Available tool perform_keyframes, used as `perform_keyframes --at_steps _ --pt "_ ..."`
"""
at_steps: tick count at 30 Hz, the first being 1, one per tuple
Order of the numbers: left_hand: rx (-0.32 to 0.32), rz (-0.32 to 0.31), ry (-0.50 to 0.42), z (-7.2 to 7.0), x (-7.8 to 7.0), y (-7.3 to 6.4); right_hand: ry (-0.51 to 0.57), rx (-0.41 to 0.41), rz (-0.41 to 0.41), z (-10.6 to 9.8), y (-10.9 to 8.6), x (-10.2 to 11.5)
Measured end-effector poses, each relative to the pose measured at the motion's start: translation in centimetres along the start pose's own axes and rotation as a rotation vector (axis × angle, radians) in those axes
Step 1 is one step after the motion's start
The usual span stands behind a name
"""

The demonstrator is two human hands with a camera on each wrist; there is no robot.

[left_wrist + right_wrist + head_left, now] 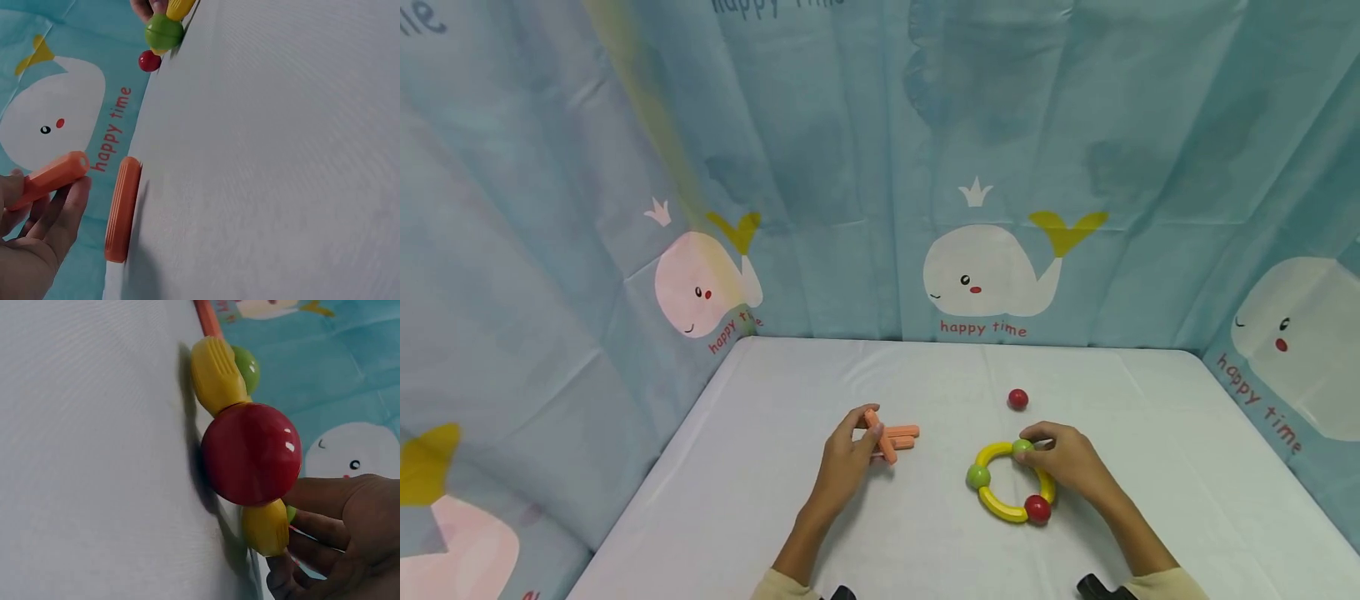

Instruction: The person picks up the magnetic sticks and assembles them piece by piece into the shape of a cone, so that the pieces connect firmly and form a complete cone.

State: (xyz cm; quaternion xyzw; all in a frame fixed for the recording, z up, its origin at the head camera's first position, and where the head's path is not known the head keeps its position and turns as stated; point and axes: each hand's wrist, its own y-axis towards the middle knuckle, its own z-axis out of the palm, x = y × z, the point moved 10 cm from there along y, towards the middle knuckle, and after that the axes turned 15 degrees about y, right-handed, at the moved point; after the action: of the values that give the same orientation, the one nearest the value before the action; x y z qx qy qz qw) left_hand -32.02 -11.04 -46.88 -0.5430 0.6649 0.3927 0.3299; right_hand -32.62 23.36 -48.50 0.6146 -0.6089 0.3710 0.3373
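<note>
My left hand (844, 463) pinches an orange rod (57, 177) between thumb and fingers, raised over the table and tilted. Beneath and to its right lie more orange rods (904, 431) on the cloth. A ring of curved yellow pieces (1000, 507) joined by balls lies on the table to the right. My right hand (1064, 454) pinches the green ball (1022, 448) at the ring's far side. Another green ball (978, 477) sits at the ring's left, and a red ball (251, 454) at its near right.
A loose red ball (1018, 399) lies beyond the ring. White cloth covers the table (715, 500). Blue curtains (850, 167) printed with whales stand behind and at both sides of the table.
</note>
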Motion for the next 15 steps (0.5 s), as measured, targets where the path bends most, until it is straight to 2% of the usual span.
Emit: perform_keyframes --at_steps 7,14,15 --pt "0.003 -0.020 -0.084 0.5 0.1 0.5 0.027 -0.028 0.026 -0.7 -0.4 -0.5" --pt "-0.027 0.008 -0.045 1.0 -0.8 0.9 0.065 -0.041 0.084 -1.0 -0.8 -1.1" --pt "-0.023 0.012 -0.061 1.1 -1.0 0.9 0.070 -0.044 0.090 -1.0 -0.8 -1.2"
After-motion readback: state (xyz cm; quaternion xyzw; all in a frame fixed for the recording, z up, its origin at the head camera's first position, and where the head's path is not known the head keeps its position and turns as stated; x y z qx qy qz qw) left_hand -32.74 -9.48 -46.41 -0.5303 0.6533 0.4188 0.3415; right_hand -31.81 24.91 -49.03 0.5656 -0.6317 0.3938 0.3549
